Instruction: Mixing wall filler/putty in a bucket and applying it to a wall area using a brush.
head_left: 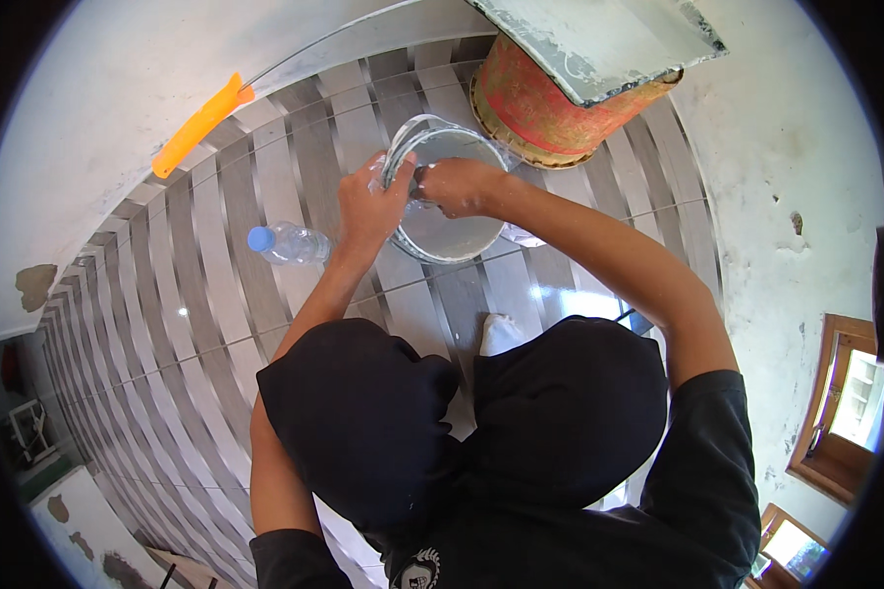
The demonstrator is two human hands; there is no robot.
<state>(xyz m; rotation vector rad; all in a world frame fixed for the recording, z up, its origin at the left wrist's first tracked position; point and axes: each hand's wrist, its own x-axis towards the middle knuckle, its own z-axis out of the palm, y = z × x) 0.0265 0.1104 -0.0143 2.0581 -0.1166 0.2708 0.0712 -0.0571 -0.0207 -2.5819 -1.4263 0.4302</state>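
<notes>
A whitish bucket (459, 147) with a pale handle stands on the floor in front of my knees, its rim and inside smeared with white. At its left side my left hand (373, 201) is closed on the rim, white residue on the fingers. My right hand (457, 187) reaches over from the right into the bucket's mouth, fingers curled near the left inner wall. Something small and greyish shows by those fingertips, but I cannot make out what it is. White smears mark this hand too.
Left of the bucket lies a clear plastic bottle (300, 243) with a blue cap. An orange-handled roller (201, 128) leans by the far wall. A red, stained bucket (560, 108) stands far right, a paint-smeared tray (619, 44) on top. Striped tiles (196, 285) cover the floor.
</notes>
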